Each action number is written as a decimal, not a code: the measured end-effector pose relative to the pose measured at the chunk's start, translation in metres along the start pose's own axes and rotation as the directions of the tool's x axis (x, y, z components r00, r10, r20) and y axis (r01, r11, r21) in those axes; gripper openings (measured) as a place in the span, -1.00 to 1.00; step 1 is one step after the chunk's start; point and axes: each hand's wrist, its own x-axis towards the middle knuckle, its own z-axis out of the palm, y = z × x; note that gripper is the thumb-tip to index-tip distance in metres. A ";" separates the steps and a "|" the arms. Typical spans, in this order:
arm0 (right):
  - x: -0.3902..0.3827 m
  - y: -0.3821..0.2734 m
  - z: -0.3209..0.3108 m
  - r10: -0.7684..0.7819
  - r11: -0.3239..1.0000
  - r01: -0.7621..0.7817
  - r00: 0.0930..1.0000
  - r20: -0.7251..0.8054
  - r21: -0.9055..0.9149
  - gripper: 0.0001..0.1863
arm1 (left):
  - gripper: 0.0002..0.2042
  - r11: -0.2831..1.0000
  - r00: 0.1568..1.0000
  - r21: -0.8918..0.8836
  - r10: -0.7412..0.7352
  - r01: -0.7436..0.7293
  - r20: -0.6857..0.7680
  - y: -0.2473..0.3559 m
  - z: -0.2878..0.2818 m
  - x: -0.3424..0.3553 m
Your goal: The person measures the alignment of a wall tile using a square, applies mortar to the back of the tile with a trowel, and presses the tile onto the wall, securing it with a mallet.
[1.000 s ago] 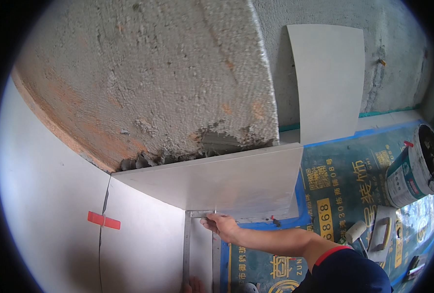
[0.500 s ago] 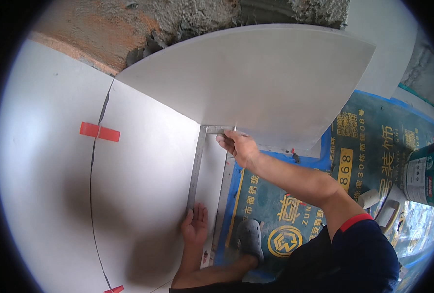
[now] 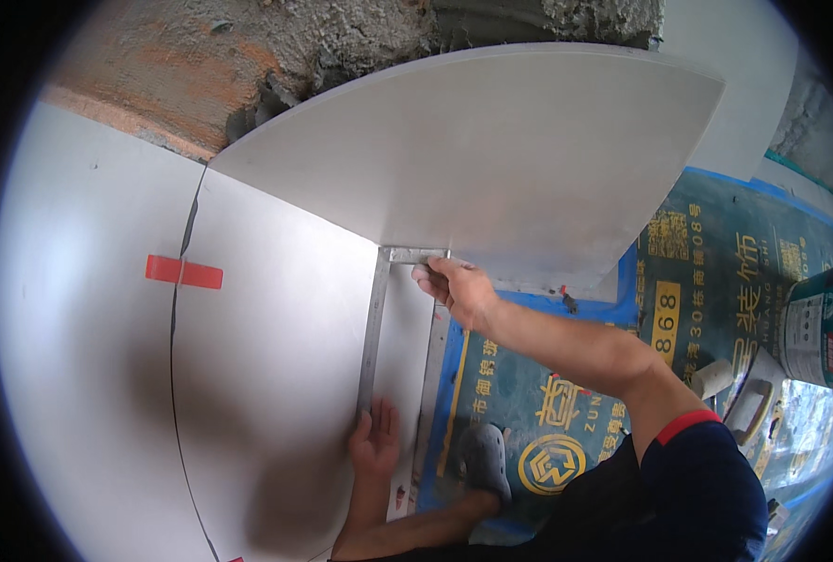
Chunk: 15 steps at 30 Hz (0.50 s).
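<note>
An L-shaped metal square (image 3: 372, 328) rests in the corner of the large pale tiles. Its long blade runs along the left tile (image 3: 276, 309), and its short leg lies against the foot of the upright far tile (image 3: 491, 150). My right hand (image 3: 461, 292) pinches the outer end of the short leg between thumb and fingers. At the near end of the long blade is my left hand (image 3: 375, 448), its fingers stretched out and the thumb apart. Its fingertips are beside the blade; whether they press on it, I cannot tell.
A red clip (image 3: 183, 272) straddles the dark joint between left tiles. Rough mortar wall (image 3: 342, 47) shows behind the far tile. Green printed sheeting (image 3: 613, 375) covers the floor, with my grey clog (image 3: 485, 459) on it. At right stand a bucket (image 3: 815, 328) and a handled tool (image 3: 754, 403).
The view has shifted slightly, so tiles and clip sit a little lower at left. Both hands keep their places at the two ends of the metal square.
</note>
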 end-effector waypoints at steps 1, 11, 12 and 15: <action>0.000 0.002 -0.001 0.011 1.000 -0.011 1.000 0.007 -0.008 -0.81 | -0.73 1.000 0.999 -0.023 -0.012 0.011 -0.037 0.001 -0.001 -0.003; 0.001 -0.002 0.001 0.018 1.000 -0.017 0.999 -0.027 0.018 -0.82 | -0.71 1.000 0.997 -0.023 -0.015 0.013 -0.070 0.005 -0.001 0.000; 0.001 -0.001 0.001 0.016 1.000 -0.015 1.000 -0.027 0.009 -0.82 | -0.71 1.000 0.998 -0.022 -0.014 0.013 -0.069 0.005 0.000 0.000; 0.004 -0.001 -0.002 0.021 1.000 -0.021 1.000 -0.016 -0.009 -0.82 | -0.73 1.000 0.996 0.005 0.000 0.000 -0.085 0.003 0.005 -0.002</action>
